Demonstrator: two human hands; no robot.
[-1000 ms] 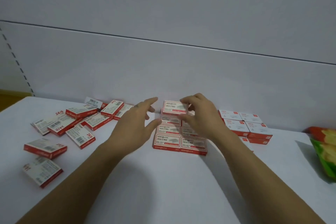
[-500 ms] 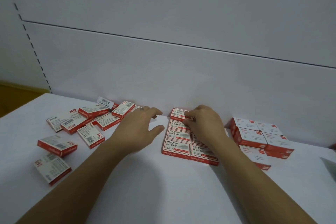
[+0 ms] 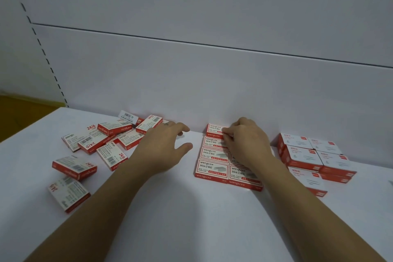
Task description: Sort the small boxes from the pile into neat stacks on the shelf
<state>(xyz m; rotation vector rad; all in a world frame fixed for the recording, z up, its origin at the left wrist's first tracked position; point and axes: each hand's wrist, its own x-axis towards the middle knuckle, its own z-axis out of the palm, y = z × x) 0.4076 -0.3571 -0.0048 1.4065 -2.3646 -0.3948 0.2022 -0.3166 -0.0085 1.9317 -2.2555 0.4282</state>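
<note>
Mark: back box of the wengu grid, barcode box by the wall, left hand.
back box [image 3: 215, 129]: head view, left part of its top face.
barcode box [image 3: 127, 115]: head view, its barcode label.
left hand [image 3: 163, 147]: head view, back of the hand.

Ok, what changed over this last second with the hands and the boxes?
The right hand brought the box it held raised down onto the far end of the rows, by the wall. It is now the back box, and the fingers still pinch it. The left hand stayed open beside the rows. The pile and the stacks lie as before.
</note>
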